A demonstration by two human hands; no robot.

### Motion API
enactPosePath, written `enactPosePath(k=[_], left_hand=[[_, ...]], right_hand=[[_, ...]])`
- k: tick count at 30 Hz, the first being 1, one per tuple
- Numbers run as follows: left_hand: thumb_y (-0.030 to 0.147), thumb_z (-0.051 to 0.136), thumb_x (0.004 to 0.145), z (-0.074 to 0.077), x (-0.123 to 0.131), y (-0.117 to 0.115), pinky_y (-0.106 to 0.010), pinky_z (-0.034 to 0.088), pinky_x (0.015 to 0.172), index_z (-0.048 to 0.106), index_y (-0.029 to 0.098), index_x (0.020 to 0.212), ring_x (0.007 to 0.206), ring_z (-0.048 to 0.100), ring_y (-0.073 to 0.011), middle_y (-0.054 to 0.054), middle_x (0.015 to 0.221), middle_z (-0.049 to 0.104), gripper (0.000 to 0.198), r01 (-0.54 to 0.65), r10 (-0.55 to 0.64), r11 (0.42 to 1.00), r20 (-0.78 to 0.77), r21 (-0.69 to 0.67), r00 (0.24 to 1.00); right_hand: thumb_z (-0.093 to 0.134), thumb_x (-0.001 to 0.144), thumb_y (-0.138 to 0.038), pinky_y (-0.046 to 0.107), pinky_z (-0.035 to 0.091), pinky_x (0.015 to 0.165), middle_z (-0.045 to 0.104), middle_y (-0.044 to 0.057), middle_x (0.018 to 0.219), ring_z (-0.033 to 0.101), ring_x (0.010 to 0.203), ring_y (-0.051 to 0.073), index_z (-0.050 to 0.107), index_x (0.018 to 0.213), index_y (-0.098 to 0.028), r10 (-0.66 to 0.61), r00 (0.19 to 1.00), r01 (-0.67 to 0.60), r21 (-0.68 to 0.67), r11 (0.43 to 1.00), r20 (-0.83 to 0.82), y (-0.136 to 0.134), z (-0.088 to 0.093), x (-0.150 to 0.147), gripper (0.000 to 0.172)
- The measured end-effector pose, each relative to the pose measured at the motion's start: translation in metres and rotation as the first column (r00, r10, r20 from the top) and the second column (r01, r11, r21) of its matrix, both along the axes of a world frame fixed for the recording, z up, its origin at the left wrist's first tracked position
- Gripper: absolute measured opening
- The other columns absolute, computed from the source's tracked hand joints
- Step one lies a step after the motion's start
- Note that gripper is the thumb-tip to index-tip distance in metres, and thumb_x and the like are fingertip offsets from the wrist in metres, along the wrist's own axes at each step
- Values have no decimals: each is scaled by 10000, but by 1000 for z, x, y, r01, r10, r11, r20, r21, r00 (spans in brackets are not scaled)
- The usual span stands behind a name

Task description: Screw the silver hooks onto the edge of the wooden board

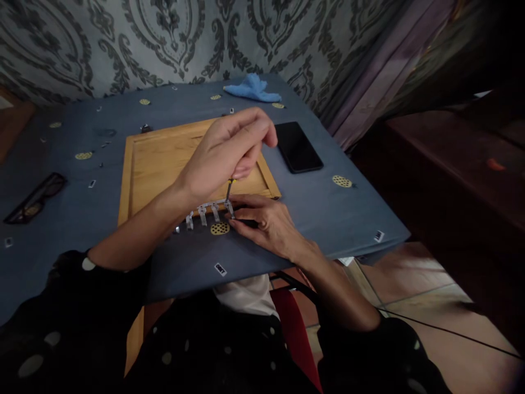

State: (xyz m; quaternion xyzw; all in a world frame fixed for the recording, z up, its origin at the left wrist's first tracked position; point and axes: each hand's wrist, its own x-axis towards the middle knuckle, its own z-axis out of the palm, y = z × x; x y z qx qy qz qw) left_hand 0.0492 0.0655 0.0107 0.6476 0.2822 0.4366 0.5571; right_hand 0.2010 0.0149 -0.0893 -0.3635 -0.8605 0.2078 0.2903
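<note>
My left hand (233,145) is raised over the right part of a framed wooden panel (156,158), its fingers curled around a screwdriver (228,189). Only a bit of yellow and black and the thin dark shaft show below the fist. The shaft points down at the rightmost of several clear or shiny hook-like pieces (215,210), which stand in a row along the panel's near edge. Beside that last piece, my right hand (268,224) lies low, thumb and fingers pinching its end. Whether the tip sits in a screw is too small to tell.
A black phone (299,146) lies right of the panel, and a blue cloth (253,88) at the back. Dark-framed glasses (36,198) rest at the left. Small dark bits (101,164) lie on the patterned tablecloth (365,219). The table's front edge is close to my body.
</note>
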Motion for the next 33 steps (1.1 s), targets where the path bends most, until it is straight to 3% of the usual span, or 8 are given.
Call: enactPosePath(k=[2,4,9,16,21,23,29,33], left_hand=[[265,470,1055,-5,2,-4,-246,327,514,570,189,768,496,398,-97,35,559,446,314,-125,123,990,36,67,992],[294,501,1048,-9,7,-7,-246,295,507,578,191,777,513,381,-97,35,587,425,300,-174,167,982,96,68,981],[323,545,1028,-7,14,-3,-244,129,414,535,200,685,408,174,-68,82,484,284,364,-137,144,989,144,-54,979],[505,526,1014,3,3,9,-267,127,392,495,229,690,357,142,-61,100,433,220,426,3,-9,992,-50,-124,999],[404,521,1020,-7,4,6,-270,255,454,514,229,698,442,295,-97,48,504,358,367,-279,279,960,41,-10,959],[356,525,1013,-12,6,5,-258,260,462,521,226,713,478,316,-102,41,541,363,327,-336,335,942,100,-9,937],[534,546,1004,-9,10,8,-252,126,387,476,231,673,405,140,-67,92,483,223,454,-213,219,974,74,-73,973],[395,461,1050,-1,9,7,-242,134,396,478,219,658,370,130,-55,102,438,223,430,-55,56,994,15,-97,998]], right_hand=[[641,975,-251,340,604,874,720,71,1359,737,1145,236,825,996,-226,-5,1000,5,-10,1000,8,0,0,-1,187],[647,972,-253,337,602,871,721,71,1357,741,1131,233,827,980,-224,-15,1000,15,-12,1000,2,0,0,-1,183],[642,974,-261,332,594,895,723,69,1355,728,1160,235,829,984,-226,-12,1000,12,-20,1000,-8,0,1,-2,191],[630,983,-264,344,597,893,702,68,1389,728,1164,233,823,1005,-225,1,1000,-2,-41,999,-17,0,3,0,197],[624,979,-261,355,592,913,717,67,1365,726,1168,232,823,1024,-233,-1,1000,1,-43,999,-4,0,1,0,206],[629,976,-265,354,592,905,721,71,1356,728,1166,235,826,1010,-229,-11,1000,11,-35,999,-4,0,0,-1,204],[637,974,-253,336,587,896,716,70,1366,737,1148,230,825,1015,-216,-3,1000,2,-38,999,-27,0,0,-1,196],[648,972,-239,333,584,907,700,57,1394,726,1171,229,820,996,-226,4,999,-6,-42,999,-39,-1,1,-1,175]])
